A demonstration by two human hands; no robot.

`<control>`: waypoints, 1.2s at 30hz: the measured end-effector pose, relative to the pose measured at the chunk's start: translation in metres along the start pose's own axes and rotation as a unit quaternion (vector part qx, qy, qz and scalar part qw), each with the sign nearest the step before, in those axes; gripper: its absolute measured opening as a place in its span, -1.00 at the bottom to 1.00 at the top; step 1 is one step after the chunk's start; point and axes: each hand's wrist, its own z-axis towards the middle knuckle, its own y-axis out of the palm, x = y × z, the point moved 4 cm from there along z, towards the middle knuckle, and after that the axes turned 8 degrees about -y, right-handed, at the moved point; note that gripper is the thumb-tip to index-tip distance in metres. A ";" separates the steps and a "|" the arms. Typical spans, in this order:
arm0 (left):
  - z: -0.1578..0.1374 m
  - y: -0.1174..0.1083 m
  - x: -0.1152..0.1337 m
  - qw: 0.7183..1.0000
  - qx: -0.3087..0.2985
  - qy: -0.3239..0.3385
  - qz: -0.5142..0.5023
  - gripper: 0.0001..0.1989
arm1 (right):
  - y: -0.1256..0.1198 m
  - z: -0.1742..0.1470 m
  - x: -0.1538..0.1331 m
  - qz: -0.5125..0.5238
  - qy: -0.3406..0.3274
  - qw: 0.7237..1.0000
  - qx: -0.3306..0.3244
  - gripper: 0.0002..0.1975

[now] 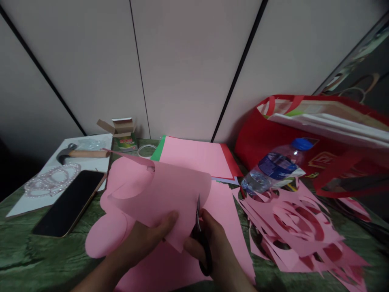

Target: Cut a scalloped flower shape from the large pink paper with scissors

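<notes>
My left hand [154, 235] pinches the lower edge of a pink paper sheet [170, 186], thumb on top and fingers underneath. A curved cut-out shows at that sheet's upper left. Closed around the black handles of a pair of scissors [198, 227] is my right hand [212, 239]. The blades point away from me along the sheet's right side; whether they are apart is hard to make out. Beneath lie more pink sheets [234, 227], and rounded pink cut-outs [106, 235] overlap at the left.
Pink paper scraps [298, 227] heap at the right, near a water bottle [273, 166] and a red bag [255, 129]. Coloured sheets [194, 156] lie behind. Leftward are a phone [71, 202], a hammer [88, 153], bead strings [51, 182] and a small opened box [126, 138].
</notes>
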 end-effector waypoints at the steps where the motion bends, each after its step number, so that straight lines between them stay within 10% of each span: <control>1: 0.000 0.000 0.001 1.000 -0.001 0.001 0.001 -0.69 | -0.001 0.000 0.001 -0.002 0.001 1.000 0.001 -0.55; 36: 0.004 -0.007 -0.001 0.999 0.029 -0.003 -0.015 -0.52 | -0.003 0.000 0.006 -0.019 0.041 0.999 0.024 -0.60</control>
